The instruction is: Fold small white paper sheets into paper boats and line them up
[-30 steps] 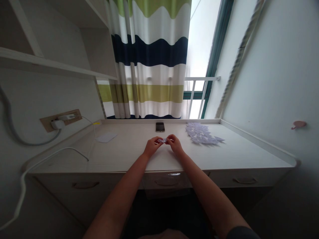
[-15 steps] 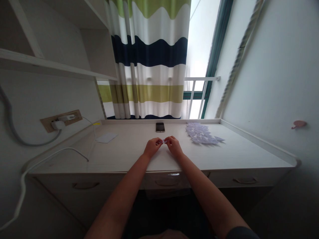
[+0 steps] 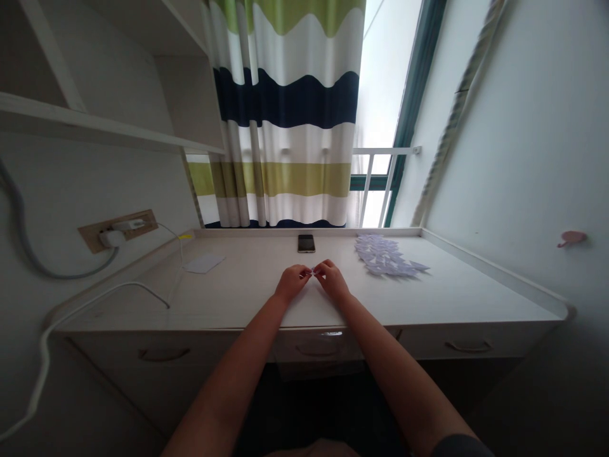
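Just above the middle of the white desk, my left hand (image 3: 294, 281) and my right hand (image 3: 331, 279) meet fingertip to fingertip. Both are closed in a pinch on a small piece of white paper (image 3: 313, 273), mostly covered by the fingers. Its exact shape is too small to make out. To the right of my hands lies a spread pile of folded white paper pieces (image 3: 385, 257), pointed and overlapping. A black phone (image 3: 306, 244) rests flat behind my hands.
On the left of the desk (image 3: 238, 298) lie some white paper sheets (image 3: 204, 263) near a white cable (image 3: 143, 285). Plugs sit in a wall socket (image 3: 117, 231). A striped curtain (image 3: 285, 146) hangs behind, and a shelf (image 3: 109, 127) juts out at upper left.
Less of the small white paper shows between my fingertips now. My hands have barely shifted, and everything else stays where it was.
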Available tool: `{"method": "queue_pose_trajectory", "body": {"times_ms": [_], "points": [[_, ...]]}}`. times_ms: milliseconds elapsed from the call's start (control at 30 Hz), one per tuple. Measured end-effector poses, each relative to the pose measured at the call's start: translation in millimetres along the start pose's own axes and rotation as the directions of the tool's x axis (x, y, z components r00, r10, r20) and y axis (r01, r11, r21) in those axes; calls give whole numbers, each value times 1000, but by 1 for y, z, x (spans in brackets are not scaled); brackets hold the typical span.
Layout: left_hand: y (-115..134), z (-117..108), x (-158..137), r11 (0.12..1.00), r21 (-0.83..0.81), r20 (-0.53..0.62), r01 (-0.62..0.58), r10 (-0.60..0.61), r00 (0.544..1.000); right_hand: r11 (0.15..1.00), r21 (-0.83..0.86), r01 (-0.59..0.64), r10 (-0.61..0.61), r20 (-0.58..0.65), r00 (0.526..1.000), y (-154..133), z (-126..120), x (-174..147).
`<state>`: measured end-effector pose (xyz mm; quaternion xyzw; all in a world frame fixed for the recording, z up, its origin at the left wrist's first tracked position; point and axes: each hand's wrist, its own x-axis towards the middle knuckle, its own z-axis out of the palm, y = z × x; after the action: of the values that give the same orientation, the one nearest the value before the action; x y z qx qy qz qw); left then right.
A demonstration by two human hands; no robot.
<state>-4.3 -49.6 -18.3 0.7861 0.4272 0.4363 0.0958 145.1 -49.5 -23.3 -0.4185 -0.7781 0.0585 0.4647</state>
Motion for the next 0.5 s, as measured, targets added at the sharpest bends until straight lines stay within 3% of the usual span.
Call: {"method": "queue_pose_trajectory", "body": {"times_ms": [233, 500], "points": [[-1, 0, 1, 999, 29, 11, 14, -14, 1000, 1000, -23, -4, 3, -21, 1000, -4, 0, 0], [-4, 0, 1, 963, -256, -28, 89, -99, 995, 983, 177, -56, 68, -66, 995, 3, 1, 0]]}}
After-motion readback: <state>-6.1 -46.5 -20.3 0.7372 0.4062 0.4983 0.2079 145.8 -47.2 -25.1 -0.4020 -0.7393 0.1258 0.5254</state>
